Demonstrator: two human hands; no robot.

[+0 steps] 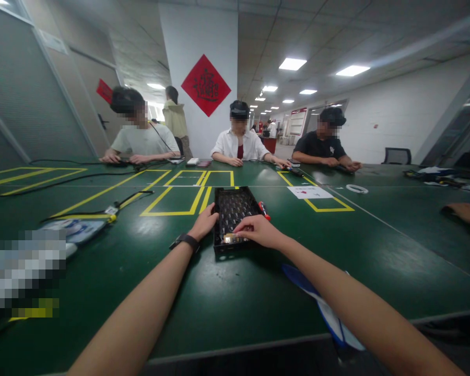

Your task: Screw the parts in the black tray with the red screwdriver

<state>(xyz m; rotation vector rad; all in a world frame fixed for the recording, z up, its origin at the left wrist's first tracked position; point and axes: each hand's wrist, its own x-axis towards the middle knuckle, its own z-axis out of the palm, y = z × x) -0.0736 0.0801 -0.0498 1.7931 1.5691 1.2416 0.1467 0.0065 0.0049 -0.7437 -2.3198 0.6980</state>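
A black rectangular case [238, 202] with rows of small metal bits lies on the green table in front of me. My left hand [206, 221] holds the left wall of the case, its fingers closed on the edge. Over the lower right part of the case is my right hand [254, 230], thumb and fingertips pinched together near the bottom row. Whatever is between those fingertips is too small to make out. A small pale yellow piece [229, 238] shows at the near end of the case. A red tool [264, 210] lies against the right side.
The green table [141, 292] bears yellow tape outlines. A white paper [310, 192] and a white ring [356, 189] lie beyond on the right. Cables and a pouch [78, 228] are at left; a blue-white item [325, 303] lies under my right forearm. People sit across the table.
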